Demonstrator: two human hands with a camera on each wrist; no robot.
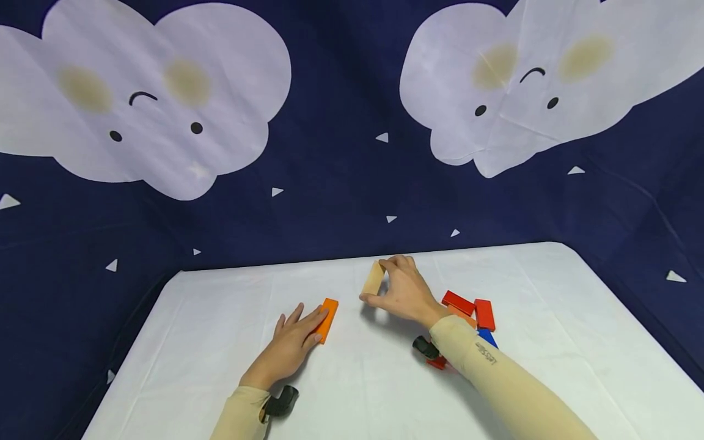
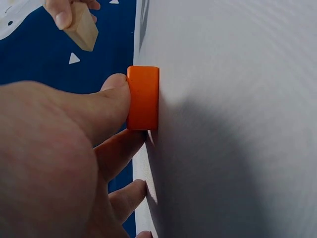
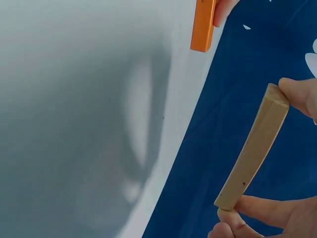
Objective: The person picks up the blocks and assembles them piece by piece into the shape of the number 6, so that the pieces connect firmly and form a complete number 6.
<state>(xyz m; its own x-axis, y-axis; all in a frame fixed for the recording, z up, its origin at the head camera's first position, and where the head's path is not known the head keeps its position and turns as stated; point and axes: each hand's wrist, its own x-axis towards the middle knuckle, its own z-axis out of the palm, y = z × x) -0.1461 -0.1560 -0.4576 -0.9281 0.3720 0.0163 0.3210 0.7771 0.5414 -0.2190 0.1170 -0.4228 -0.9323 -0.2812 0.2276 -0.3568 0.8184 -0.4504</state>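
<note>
An orange block (image 1: 328, 321) lies flat on the white table, left of the middle. My left hand (image 1: 288, 348) rests over it with fingers spread; in the left wrist view the thumb (image 2: 115, 89) lies on the block's upper face and the other fingers reach down along its side. My right hand (image 1: 406, 290) pinches a plain wooden block (image 3: 255, 148) by its two ends, thumb at one and fingertips at the other. This block is held above the table, to the right of the orange block and farther back, its shadow falling on the cloth.
Right of my right wrist lie several loose blocks: a red block (image 1: 458, 302), another red block (image 1: 484, 315), a blue block (image 1: 487, 337) and an orange one (image 1: 463, 316), partly behind the sleeve. A dark blue cloth with clouds (image 1: 341, 153) hangs behind the white table (image 1: 220, 318).
</note>
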